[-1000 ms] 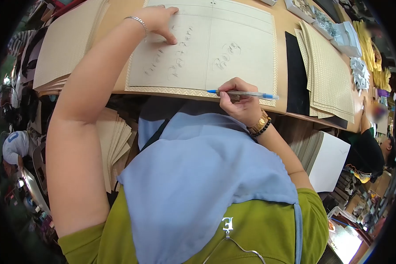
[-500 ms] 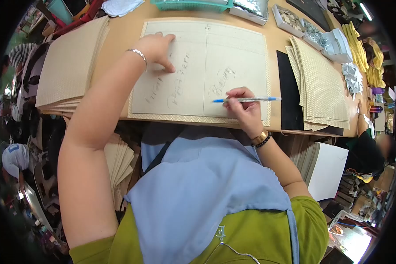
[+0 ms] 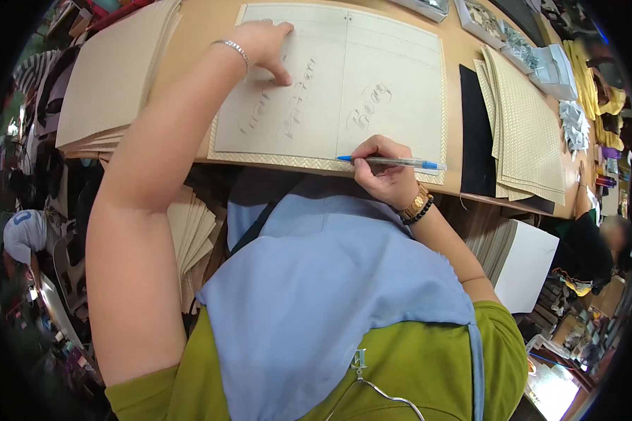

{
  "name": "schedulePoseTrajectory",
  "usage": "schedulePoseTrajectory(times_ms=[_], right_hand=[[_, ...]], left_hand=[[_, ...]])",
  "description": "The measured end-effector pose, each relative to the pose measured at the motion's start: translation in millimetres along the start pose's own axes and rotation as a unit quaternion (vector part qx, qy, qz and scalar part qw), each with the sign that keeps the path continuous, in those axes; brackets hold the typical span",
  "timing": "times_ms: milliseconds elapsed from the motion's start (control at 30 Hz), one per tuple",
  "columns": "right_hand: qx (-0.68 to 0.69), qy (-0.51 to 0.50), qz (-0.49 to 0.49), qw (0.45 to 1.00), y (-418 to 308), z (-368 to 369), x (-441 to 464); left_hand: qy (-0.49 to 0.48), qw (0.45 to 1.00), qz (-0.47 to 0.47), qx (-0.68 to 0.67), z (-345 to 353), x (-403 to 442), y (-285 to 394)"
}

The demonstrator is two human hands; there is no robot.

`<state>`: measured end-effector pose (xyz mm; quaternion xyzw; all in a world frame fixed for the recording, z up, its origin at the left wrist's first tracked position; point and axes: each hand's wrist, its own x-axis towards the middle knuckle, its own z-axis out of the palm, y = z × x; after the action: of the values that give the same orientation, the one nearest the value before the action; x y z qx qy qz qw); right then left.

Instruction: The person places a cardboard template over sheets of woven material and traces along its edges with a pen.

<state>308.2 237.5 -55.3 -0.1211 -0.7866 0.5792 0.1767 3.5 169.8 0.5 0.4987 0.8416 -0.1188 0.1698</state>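
Observation:
A pale pattern board (image 3: pixel 393 59) with handwriting, including the word "Body", and a line across its middle lies on a slightly larger cream woven-textured sheet (image 3: pixel 274 161). My left hand (image 3: pixel 265 50) rests on the board's upper left part with thumb and fingers spread, holding nothing. At the near edge, my right hand (image 3: pixel 387 168) grips a ballpoint pen (image 3: pixel 397 162), clear-barrelled with blue ends. The pen lies nearly level, its blue tip pointing left at the board's lower edge, close to the middle line. Whether the tip touches is unclear.
Stacks of woven sheets stand at left (image 3: pixel 109 77) and right (image 3: pixel 530 133), the right one beside a black sheet (image 3: pixel 476 133). Boxes of small parts (image 3: pixel 481 21) line the far right. A person in dark clothing (image 3: pixel 586 245) is further right.
The view has shifted, so the board sits higher in it. My right hand has brought the pen nearer to me, from inside the board to its near edge. My left hand stays put on the board.

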Motion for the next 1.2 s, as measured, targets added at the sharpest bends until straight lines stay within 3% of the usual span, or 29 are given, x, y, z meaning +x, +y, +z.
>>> schedulePoseTrajectory(times_ms=[100, 500, 700, 800, 900, 1000, 1200], right_hand=[[-0.042, -0.006, -0.068, 0.997, 3.9, 0.4, 0.8], [-0.118, -0.023, -0.154, 0.981, 0.6, -1.4, 2.5], [-0.093, -0.008, -0.108, 0.990, -0.9, 1.4, 0.9], [-0.105, -0.038, -0.159, 0.981, 0.9, -2.8, 2.2], [-0.110, -0.013, -0.119, 0.987, 1.8, 0.9, 1.1], [-0.103, -0.036, -0.138, 0.984, -0.2, -2.4, 1.5], [-0.097, -0.007, -0.079, 0.992, -2.3, 1.5, 1.0]], left_hand=[[-0.011, 1.000, -0.008, -0.008, -1.6, 0.4, 1.5], [-0.004, 1.000, -0.002, 0.011, -0.7, 0.6, 0.3], [-0.005, 1.000, -0.007, 0.011, -1.0, 0.5, 1.5], [0.023, 1.000, 0.008, 0.012, 6.0, 2.8, -3.4], [0.009, 1.000, 0.002, 0.015, 2.3, 2.4, -1.1], [0.012, 1.000, -0.011, 0.005, 2.0, -1.2, 1.9], [0.015, 1.000, -0.011, 0.017, 3.7, 1.1, 1.3]])
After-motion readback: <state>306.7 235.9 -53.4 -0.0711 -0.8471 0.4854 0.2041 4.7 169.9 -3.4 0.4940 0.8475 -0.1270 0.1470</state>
